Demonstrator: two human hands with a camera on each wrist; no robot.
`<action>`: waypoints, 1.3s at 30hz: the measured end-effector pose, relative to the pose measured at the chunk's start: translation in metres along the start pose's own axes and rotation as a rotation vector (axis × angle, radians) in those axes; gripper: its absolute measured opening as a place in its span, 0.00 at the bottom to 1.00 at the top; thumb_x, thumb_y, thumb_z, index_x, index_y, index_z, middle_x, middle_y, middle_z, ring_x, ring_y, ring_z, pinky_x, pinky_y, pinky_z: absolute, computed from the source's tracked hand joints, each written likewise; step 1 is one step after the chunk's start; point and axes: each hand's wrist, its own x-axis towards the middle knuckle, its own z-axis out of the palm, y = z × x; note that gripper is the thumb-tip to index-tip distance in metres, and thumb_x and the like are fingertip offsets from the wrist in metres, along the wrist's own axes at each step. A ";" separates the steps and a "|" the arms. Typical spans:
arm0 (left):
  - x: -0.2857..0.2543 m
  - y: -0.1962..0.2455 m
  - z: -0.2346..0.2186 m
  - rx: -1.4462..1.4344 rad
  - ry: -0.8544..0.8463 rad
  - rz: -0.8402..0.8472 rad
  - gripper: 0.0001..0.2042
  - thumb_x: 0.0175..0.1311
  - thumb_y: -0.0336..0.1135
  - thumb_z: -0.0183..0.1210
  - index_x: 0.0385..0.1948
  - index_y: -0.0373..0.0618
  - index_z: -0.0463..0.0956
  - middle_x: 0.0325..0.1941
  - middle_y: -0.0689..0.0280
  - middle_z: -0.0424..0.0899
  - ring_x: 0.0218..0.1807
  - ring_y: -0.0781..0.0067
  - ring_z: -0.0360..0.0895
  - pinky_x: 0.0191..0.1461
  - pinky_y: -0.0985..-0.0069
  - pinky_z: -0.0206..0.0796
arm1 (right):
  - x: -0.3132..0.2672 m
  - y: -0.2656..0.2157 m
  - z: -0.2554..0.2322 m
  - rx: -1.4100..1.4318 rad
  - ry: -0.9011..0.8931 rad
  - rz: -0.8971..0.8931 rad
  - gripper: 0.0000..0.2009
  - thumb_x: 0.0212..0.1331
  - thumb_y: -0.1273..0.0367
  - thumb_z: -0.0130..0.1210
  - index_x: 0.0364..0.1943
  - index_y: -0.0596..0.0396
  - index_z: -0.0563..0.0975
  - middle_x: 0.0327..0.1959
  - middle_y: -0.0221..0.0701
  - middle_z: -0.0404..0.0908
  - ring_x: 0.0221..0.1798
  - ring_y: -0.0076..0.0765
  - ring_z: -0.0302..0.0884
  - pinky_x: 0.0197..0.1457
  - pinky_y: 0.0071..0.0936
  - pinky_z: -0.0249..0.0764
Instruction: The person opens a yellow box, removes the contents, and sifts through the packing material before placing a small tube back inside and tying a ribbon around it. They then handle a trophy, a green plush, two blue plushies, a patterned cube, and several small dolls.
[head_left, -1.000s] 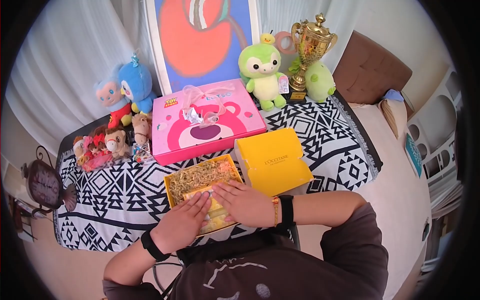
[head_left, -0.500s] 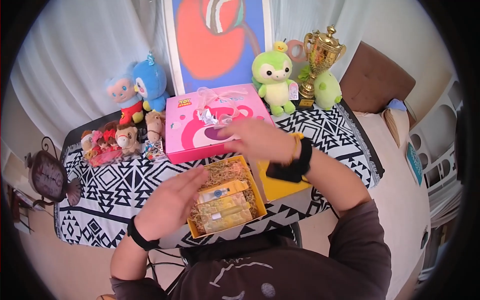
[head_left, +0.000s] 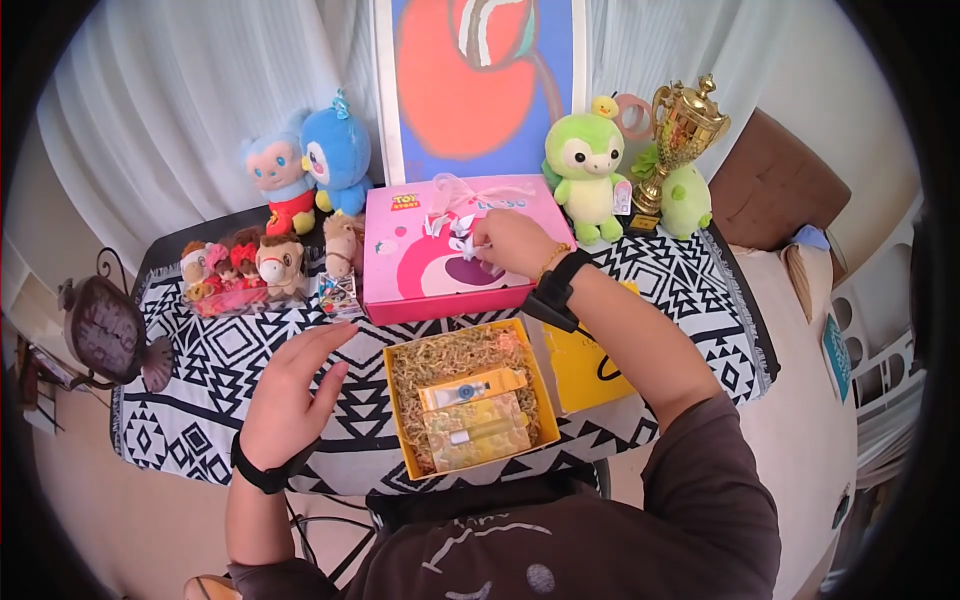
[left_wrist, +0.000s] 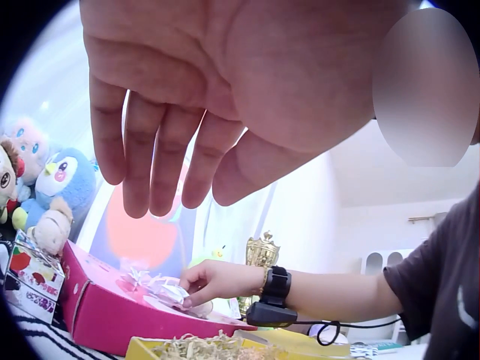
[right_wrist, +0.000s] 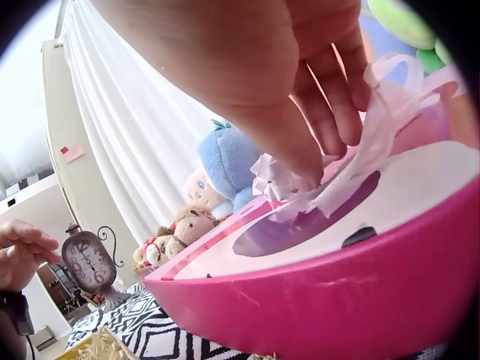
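My right hand (head_left: 518,245) reaches over the pink gift box (head_left: 430,308), its fingers pinching one of the small white folded paper pieces (head_left: 462,246) on the lid. In the right wrist view the thumb and fingers dip into white paper beside a sheer pink ribbon (right_wrist: 390,112). Fingers extended, my left hand (head_left: 285,395) hovers over the patterned cloth, holding nothing. Between the arms sits an open yellow box (head_left: 543,395) lined with shredded paper (head_left: 455,355). Inside lie a yellow-and-white tube (head_left: 473,391) and a patterned yellow packet (head_left: 480,450) with a slim vial on top.
The yellow lid (head_left: 580,375) lies right of the box, partly behind my right forearm. Plush toys (head_left: 338,165), a green plush (head_left: 588,180) and a gold trophy (head_left: 680,140) line the back. A clock (head_left: 105,325) stands at left.
Both hands have left the yellow box's contents, uncovering the tube and packet. My right hand went forward to the white paper on the pink box; my left moved out to the left.
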 end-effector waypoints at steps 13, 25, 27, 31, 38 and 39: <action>0.050 -0.022 0.038 0.014 -0.186 0.088 0.13 0.55 0.21 0.54 0.42 0.41 0.78 0.40 0.56 0.81 0.45 0.56 0.77 0.49 0.66 0.69 | -0.056 -0.027 -0.015 0.064 0.292 -0.360 0.04 0.51 0.71 0.58 0.31 0.54 0.78 0.30 0.32 0.79 0.38 0.40 0.75 0.44 0.37 0.70; 0.123 -0.029 0.107 0.117 -0.874 0.118 0.22 0.54 0.27 0.48 0.54 0.46 0.73 0.35 0.52 0.82 0.39 0.50 0.80 0.44 0.60 0.70 | -0.112 -0.024 -0.031 0.134 0.286 -0.292 0.06 0.51 0.72 0.60 0.34 0.53 0.78 0.32 0.30 0.78 0.38 0.39 0.74 0.42 0.33 0.70; 0.125 -0.030 0.114 0.172 -0.907 0.121 0.22 0.53 0.27 0.49 0.53 0.46 0.74 0.34 0.51 0.82 0.39 0.50 0.80 0.44 0.60 0.70 | -0.116 -0.025 -0.033 0.147 0.287 -0.288 0.05 0.52 0.72 0.60 0.34 0.53 0.78 0.32 0.30 0.78 0.37 0.39 0.74 0.41 0.33 0.70; 0.130 -0.035 0.121 0.368 -1.028 0.169 0.21 0.50 0.27 0.51 0.51 0.46 0.76 0.34 0.51 0.82 0.38 0.51 0.80 0.43 0.60 0.71 | -0.122 -0.026 -0.034 0.167 0.279 -0.287 0.06 0.51 0.73 0.61 0.34 0.53 0.79 0.32 0.31 0.79 0.38 0.38 0.75 0.42 0.30 0.70; 0.125 -0.025 0.102 0.387 -0.938 0.196 0.21 0.48 0.25 0.52 0.48 0.44 0.77 0.33 0.50 0.82 0.39 0.51 0.79 0.43 0.59 0.71 | -0.134 -0.031 -0.032 0.164 0.325 -0.321 0.05 0.52 0.72 0.60 0.33 0.52 0.78 0.30 0.30 0.78 0.36 0.38 0.75 0.42 0.32 0.71; 0.124 -0.022 0.095 0.329 -0.850 0.204 0.21 0.47 0.24 0.52 0.47 0.43 0.78 0.33 0.50 0.81 0.38 0.50 0.79 0.43 0.60 0.71 | -0.136 -0.032 -0.033 0.159 0.334 -0.331 0.05 0.52 0.72 0.60 0.33 0.52 0.78 0.30 0.30 0.78 0.37 0.38 0.75 0.42 0.32 0.71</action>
